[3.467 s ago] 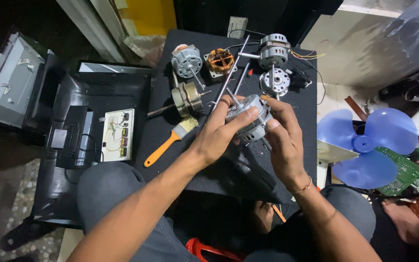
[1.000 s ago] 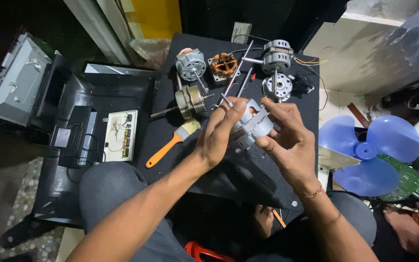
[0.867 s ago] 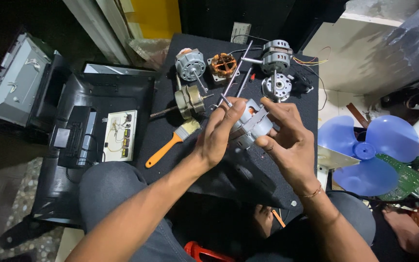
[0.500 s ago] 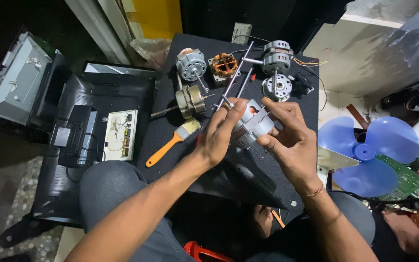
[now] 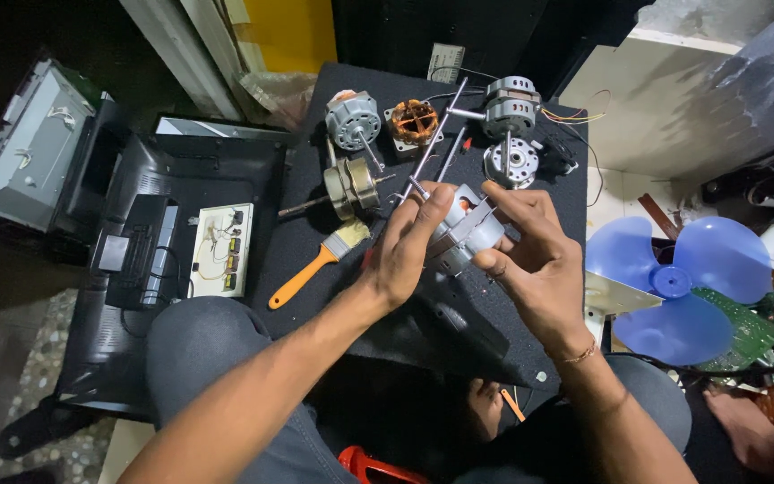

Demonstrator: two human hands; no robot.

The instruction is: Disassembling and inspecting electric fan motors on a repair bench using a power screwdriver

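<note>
Both my hands hold a small grey fan motor (image 5: pixel 466 229) above a black work surface (image 5: pixel 315 233). My left hand (image 5: pixel 405 246) wraps its left side, fingers over the top near its metal shaft (image 5: pixel 430 148), which points away from me. My right hand (image 5: pixel 530 255) grips the motor's right side with thumb and fingers. The underside of the motor is hidden by my palms.
On the surface lie other motors (image 5: pixel 353 118), a copper-wound stator (image 5: pixel 415 121), a grey motor (image 5: pixel 511 103) with coloured wires, a brass rotor (image 5: pixel 348 186) and an orange-handled brush (image 5: pixel 315 266). A blue fan blade (image 5: pixel 674 287) lies right; an opened black casing with circuit board (image 5: pixel 221 249) lies left.
The motor has been turned slightly between my hands; my fingers have shifted on it. It stays in the same place above the surface.
</note>
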